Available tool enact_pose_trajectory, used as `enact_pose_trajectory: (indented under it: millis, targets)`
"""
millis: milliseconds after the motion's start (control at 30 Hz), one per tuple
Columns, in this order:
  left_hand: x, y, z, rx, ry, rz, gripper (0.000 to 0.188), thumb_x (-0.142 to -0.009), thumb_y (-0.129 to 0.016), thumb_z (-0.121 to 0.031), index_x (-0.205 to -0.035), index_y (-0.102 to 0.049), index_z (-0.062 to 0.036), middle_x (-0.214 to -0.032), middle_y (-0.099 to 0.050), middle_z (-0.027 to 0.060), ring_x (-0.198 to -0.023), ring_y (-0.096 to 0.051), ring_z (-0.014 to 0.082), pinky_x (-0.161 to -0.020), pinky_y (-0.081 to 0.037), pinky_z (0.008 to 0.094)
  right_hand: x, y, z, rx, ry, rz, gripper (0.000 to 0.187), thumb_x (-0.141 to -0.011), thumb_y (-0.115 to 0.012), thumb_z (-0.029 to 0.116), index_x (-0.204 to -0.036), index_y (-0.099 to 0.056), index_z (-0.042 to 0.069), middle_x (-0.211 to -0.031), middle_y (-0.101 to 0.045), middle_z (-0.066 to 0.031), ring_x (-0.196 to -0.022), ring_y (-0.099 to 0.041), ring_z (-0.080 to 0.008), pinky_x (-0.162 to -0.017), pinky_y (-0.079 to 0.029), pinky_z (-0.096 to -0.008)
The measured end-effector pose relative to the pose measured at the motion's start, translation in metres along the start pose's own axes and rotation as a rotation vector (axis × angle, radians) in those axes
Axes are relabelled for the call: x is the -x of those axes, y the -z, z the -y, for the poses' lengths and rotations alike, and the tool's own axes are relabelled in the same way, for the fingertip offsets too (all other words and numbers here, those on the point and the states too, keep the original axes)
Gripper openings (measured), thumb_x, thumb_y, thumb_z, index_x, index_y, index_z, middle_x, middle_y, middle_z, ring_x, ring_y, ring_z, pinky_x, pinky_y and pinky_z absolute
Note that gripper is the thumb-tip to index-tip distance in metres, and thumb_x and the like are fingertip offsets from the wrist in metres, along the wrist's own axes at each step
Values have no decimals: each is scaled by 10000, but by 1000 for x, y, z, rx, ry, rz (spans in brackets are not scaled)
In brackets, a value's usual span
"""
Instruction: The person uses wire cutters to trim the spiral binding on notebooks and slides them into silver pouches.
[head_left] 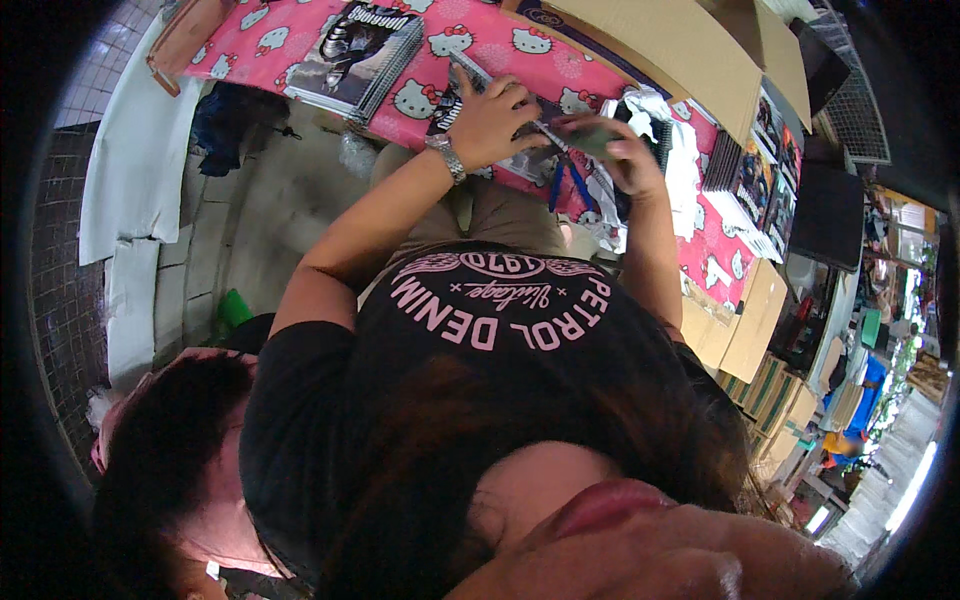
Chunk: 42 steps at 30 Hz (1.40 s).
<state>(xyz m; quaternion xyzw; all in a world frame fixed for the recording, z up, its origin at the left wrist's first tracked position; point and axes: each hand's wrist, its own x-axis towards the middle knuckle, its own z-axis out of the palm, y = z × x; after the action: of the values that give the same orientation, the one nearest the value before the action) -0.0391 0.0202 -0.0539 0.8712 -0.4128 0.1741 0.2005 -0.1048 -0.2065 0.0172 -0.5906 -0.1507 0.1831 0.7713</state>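
Observation:
My left hand (492, 122), with a metal watch on the wrist, lies with its fingers spread on a dark-covered notebook (440, 120) on the table. A long grey strip (468, 68) runs along the notebook under that hand; whether it is the binding or a separate piece I cannot tell. My right hand (632, 165) is over the notebook's right end, fingers curled round a dark greenish thing (592, 143) that is blurred. Just below, near the table's front edge, lies a tool with blue handles (572, 185), its working end hidden.
A pink cartoon-cat cover (530, 40) spans the table. A notebook stack (350, 60) stands left, more notebooks (762, 190) right. White crumpled material (683, 175) lies beside my right hand. An open cardboard box (690, 50) borders the far side. A person in pink (225, 480) is at lower left.

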Motion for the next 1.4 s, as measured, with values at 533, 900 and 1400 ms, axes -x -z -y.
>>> enact_pose_trajectory:
  millis: [533,900,1400]
  targets:
    - [-5,3,4,69,-6,11,438,-777,-613,-579,-1016,-652,-214,-1057,-556,-15,-1175,-461,213,-902,-60,851,-5,31,-22,150,-286,-196,605,-759,-662,304,-1247,-520,-26,-1213,-574,-137,-1132,-543,-235,-1010,-386,-329]
    - [-10,8,6,104,-37,83,425,-785,-624,-559,-1053,-634,-229,-1089,-552,-23,-1201,-448,205,-910,-44,851,-13,18,-13,171,-295,-262,487,-769,-650,247,-1172,-571,-14,-1154,-598,-137,-1146,-543,-242,-986,-419,-343]
    - [-11,12,7,145,28,128,509,-766,-647,-568,-1068,-600,-161,-1147,-568,28,-1220,-458,234,-974,-84,797,-20,29,-12,62,-136,-44,587,-719,-652,352,-1165,-570,-20,-1190,-561,-122,-1142,-528,-240,-990,-407,-345]
